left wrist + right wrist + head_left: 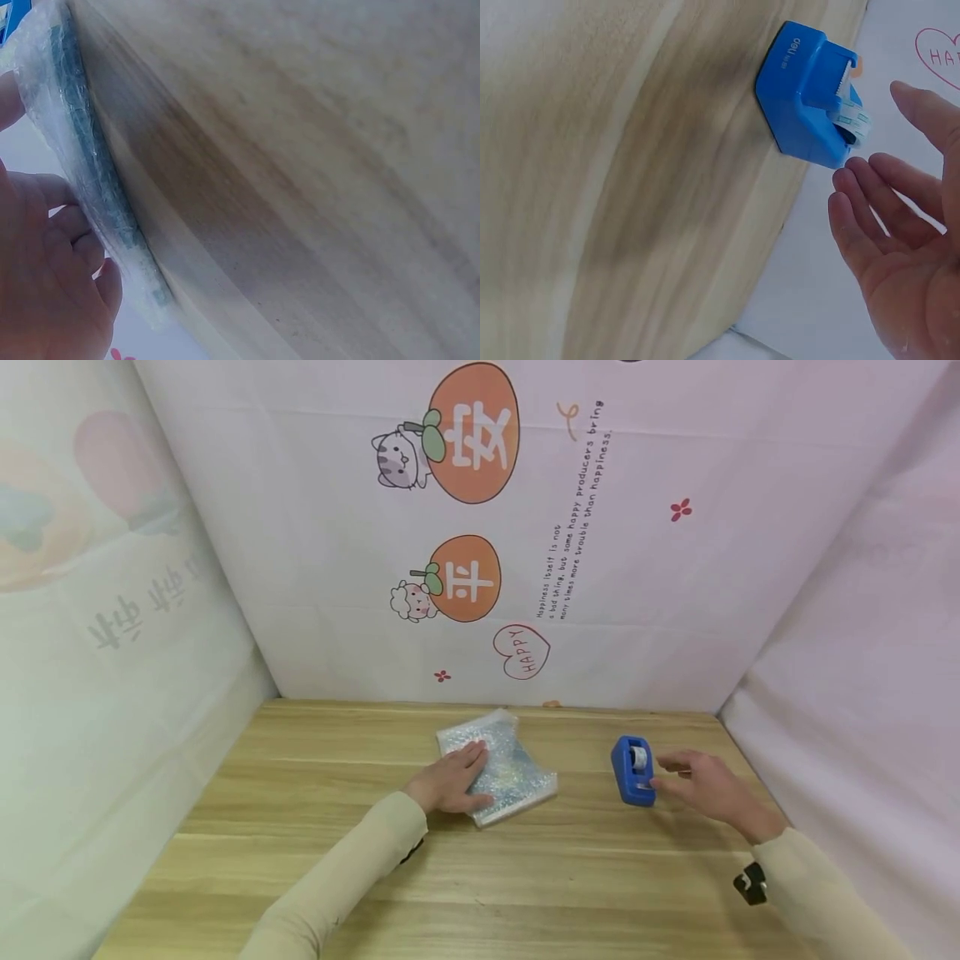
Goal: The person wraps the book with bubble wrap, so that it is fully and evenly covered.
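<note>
A flat bundle in clear bubble wrap (517, 777) lies on the wooden table, something bluish-green showing through the plastic. My left hand (453, 779) rests on its left part, fingers spread over the wrap; the left wrist view shows the fingers along the bundle (97, 142) from the side. To the right stands a blue tape dispenser (624, 768) with a small roll of tape (638, 757) in it. My right hand (708, 787) is just right of the dispenser, thumb and fingers apart with nothing between them. In the right wrist view the fingertips (840, 180) are close to the dispenser (802, 97).
White printed cloth (600, 568) hangs behind the table's far edge. More cloth walls stand at the left (112, 693) and right (847, 693). The wooden tabletop (525, 893) extends in front of the bundle and dispenser.
</note>
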{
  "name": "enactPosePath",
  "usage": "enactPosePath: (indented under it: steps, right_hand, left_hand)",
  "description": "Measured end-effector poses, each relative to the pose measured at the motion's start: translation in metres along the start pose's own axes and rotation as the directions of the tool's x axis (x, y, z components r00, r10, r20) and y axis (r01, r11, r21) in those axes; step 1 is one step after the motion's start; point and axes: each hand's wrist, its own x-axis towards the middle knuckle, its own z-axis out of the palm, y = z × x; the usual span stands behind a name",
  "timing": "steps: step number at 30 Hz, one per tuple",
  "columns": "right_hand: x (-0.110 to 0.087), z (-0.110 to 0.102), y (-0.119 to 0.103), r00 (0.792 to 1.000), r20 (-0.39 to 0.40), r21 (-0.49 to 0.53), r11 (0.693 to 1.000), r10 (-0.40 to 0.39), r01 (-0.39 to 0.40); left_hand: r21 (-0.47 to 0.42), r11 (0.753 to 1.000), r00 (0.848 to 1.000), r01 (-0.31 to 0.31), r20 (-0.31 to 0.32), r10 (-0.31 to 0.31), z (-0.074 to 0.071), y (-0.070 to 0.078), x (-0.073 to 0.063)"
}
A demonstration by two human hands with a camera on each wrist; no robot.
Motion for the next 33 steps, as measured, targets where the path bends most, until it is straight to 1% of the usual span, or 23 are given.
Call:
enactPosePath:
  steps: [3,7,10,15,20,27,29,33]
  right_hand:
    - [0.002,0.006,0.006,0.999,-0.002,0.038,0.998,0.055,-0.054]
    - [0.003,0.013,0.009,0.989,0.046,0.061,0.988,0.142,-0.144]
    - [0.003,0.016,0.008,0.979,0.084,0.068,0.98,0.183,-0.189]
    - [0.005,0.022,0.01,0.974,0.081,0.086,0.972,0.213,-0.22]
    - [0.007,0.025,0.011,0.971,0.087,0.099,0.968,0.221,-0.229]
    - [0.01,0.022,0.004,0.953,0.122,0.128,0.948,0.277,-0.292]
    - [0.012,0.021,0.001,0.949,0.128,0.126,0.945,0.287,-0.302]
    - [0.017,0.016,-0.007,0.936,0.151,0.114,0.934,0.319,-0.337]
  left_hand:
    - [-0.001,1.0,1.0,0.001,0.0,-0.001,0.001,-0.001,0.001]
    - [-0.007,1.0,1.0,-0.001,0.008,0.001,0.001,-0.001,0.001]
    - [-0.01,1.0,1.0,-0.002,0.007,0.002,0.001,-0.001,0.001]
    - [-0.009,1.0,1.0,-0.006,0.009,0.006,0.0,-0.001,0.0]
    - [-0.008,1.0,1.0,-0.006,0.006,0.006,0.001,-0.002,0.0]
    - [-0.001,1.0,1.0,0.0,0.01,0.0,0.0,-0.002,0.0]
    - [-0.002,1.0,1.0,-0.002,0.01,0.002,0.0,-0.002,0.0]
    - [-0.006,1.0,1.0,-0.003,0.011,0.003,-0.001,-0.002,0.0]
